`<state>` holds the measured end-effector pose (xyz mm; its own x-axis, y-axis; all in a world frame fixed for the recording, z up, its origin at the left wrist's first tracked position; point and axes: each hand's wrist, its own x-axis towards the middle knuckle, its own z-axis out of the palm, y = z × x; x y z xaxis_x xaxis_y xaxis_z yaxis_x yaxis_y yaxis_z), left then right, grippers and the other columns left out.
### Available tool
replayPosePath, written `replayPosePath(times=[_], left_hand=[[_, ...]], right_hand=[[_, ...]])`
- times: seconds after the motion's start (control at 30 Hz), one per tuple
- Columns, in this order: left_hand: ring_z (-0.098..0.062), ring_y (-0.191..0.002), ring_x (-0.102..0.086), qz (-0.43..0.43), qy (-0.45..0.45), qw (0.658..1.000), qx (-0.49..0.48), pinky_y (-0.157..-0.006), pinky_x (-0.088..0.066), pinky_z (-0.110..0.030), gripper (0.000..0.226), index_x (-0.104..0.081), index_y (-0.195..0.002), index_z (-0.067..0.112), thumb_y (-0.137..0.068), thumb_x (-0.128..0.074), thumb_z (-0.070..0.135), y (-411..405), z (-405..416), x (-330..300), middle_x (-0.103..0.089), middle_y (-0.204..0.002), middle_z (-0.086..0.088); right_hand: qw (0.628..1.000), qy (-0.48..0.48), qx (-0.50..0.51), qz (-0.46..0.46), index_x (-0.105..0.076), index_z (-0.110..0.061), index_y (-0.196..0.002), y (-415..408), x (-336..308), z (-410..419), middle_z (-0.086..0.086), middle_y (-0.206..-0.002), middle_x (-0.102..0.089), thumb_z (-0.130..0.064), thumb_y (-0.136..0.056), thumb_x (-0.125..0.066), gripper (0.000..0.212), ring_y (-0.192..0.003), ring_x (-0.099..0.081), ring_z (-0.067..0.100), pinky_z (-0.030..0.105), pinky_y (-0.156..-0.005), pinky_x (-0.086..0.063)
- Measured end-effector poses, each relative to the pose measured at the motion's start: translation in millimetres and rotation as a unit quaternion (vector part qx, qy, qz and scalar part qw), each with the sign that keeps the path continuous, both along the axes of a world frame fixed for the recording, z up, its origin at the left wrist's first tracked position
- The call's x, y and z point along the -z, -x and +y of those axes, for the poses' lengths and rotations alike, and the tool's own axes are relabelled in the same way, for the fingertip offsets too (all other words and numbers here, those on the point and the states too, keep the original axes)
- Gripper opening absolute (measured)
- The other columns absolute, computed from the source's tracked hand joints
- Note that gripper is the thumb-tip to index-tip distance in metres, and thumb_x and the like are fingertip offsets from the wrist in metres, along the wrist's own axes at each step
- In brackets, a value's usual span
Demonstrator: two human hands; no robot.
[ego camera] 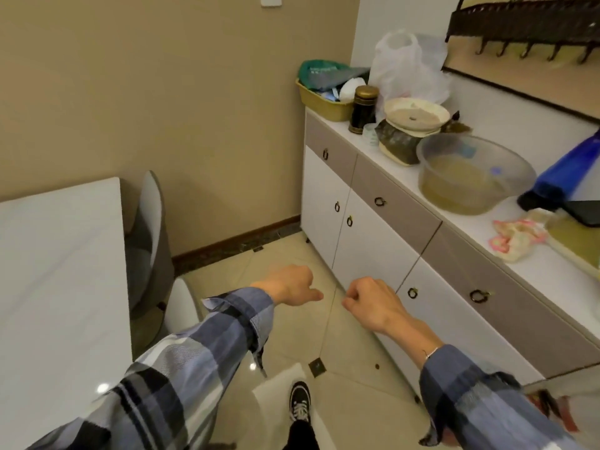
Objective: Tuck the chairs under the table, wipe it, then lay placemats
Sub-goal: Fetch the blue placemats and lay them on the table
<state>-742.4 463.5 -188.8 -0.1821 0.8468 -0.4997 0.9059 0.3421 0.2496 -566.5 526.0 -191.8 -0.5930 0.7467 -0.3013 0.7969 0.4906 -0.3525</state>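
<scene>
Between the table (58, 254) and the cabinet (373, 248), the left hand (292, 289) and right hand (370, 300) hover with fingers loosely curled, holding nothing; two chairs (151, 228) sit tucked beside the table.

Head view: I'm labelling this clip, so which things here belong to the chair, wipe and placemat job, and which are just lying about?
Job: table; far chair; near chair; pink cloth, possibly for wiping.

Lying about: plastic basin; dark jar; white bag; yellow basket; blue bottle.
</scene>
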Motion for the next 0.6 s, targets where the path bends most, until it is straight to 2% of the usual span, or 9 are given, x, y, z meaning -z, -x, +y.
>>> replayPosePath(times=[0.13,0.23,0.33,0.4,0.5,0.6], left_hand=[[-0.03,-0.122,-0.055,-0.016,-0.031,0.999,-0.017,-0.095,-0.044,-0.035,0.054,-0.055,-0.135,0.008,-0.099,-0.052,0.048,45,78,-6,-0.058,-0.136,-0.011],[-0.03,-0.122,-0.055,-0.029,-0.033,0.998,-0.038,-0.088,-0.042,-0.031,0.052,-0.055,-0.136,0.009,-0.099,-0.052,0.046,80,126,-18,-0.057,-0.136,-0.011],[-0.032,-0.115,-0.058,-0.022,-0.049,0.996,-0.071,-0.094,-0.048,-0.039,0.054,-0.06,-0.129,0.011,-0.096,-0.052,0.053,124,178,-26,-0.061,-0.13,-0.011],[-0.031,-0.105,-0.061,-0.022,-0.059,0.994,-0.085,-0.087,-0.05,-0.041,0.05,-0.063,-0.119,0.011,-0.095,-0.053,0.054,148,204,-26,-0.065,-0.118,-0.009],[-0.029,-0.085,-0.057,-0.012,-0.073,0.992,-0.102,-0.071,-0.045,-0.037,0.04,-0.062,-0.095,0.013,-0.096,-0.052,0.051,182,250,-28,-0.064,-0.094,-0.007],[-0.03,-0.084,-0.059,-0.006,-0.082,0.989,-0.125,-0.071,-0.047,-0.037,0.04,-0.06,-0.089,0.013,-0.095,-0.053,0.051,211,291,-30,-0.06,-0.082,-0.003]], right_hand=[[1.0,-0.007,-0.02,-0.001,-0.066,-0.016,-0.084,56,-1,81,0.004,-0.089,-0.067,-0.031,-0.09,-0.057,0.018,-0.085,-0.062,0.026,0.041,-0.076,-0.055],[0.999,0.005,-0.03,-0.018,-0.06,-0.02,-0.077,95,-10,130,0.003,-0.086,-0.065,-0.032,-0.091,-0.058,0.019,-0.082,-0.062,0.026,0.037,-0.07,-0.053],[1.0,-0.008,-0.02,0.003,-0.062,-0.02,-0.08,139,-20,189,0.003,-0.088,-0.066,-0.033,-0.091,-0.058,0.017,-0.084,-0.062,0.025,0.036,-0.07,-0.052],[0.999,-0.022,-0.024,0.016,-0.066,-0.018,-0.088,164,-29,219,0.004,-0.092,-0.067,-0.034,-0.088,-0.058,0.017,-0.087,-0.062,0.026,0.039,-0.075,-0.054],[0.999,-0.025,-0.023,0.028,-0.064,-0.021,-0.084,204,-36,274,0.003,-0.09,-0.067,-0.035,-0.087,-0.059,0.015,-0.084,-0.063,0.026,0.042,-0.075,-0.056],[0.998,-0.04,-0.022,0.05,-0.064,-0.015,-0.083,241,-43,331,0.005,-0.082,-0.067,-0.03,-0.089,-0.058,0.018,-0.078,-0.064,0.026,0.043,-0.072,-0.057]])
